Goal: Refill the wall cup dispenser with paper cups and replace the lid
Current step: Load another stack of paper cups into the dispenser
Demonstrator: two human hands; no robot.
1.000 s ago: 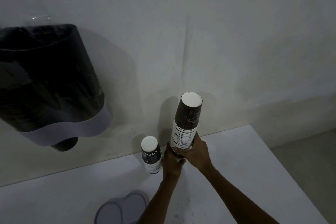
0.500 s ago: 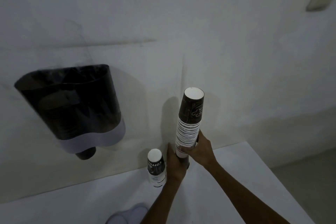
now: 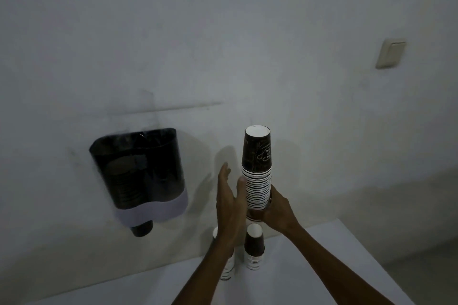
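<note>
A dark wall cup dispenser (image 3: 138,168) with a pale base hangs on the wall at the left, its top uncovered, with a stack of cups inside and one cup poking out below. My right hand (image 3: 277,210) grips the lower part of a tall upside-down stack of dark paper cups (image 3: 257,168), lifted above the table. My left hand (image 3: 229,195) is beside the stack on its left, fingers spread, thumb near the cup rims. Two short cup stacks stand on the table: one (image 3: 254,247) under the lifted stack, another (image 3: 228,265) partly hidden behind my left forearm.
A white table (image 3: 334,267) runs along the wall below the dispenser. A light switch (image 3: 390,53) sits high on the wall at the right. The floor shows past the table's right edge.
The tall stack has risen off the table in my right hand, leaving a short stack behind. My left hand has let go of its base and opened. The camera has tilted upward.
</note>
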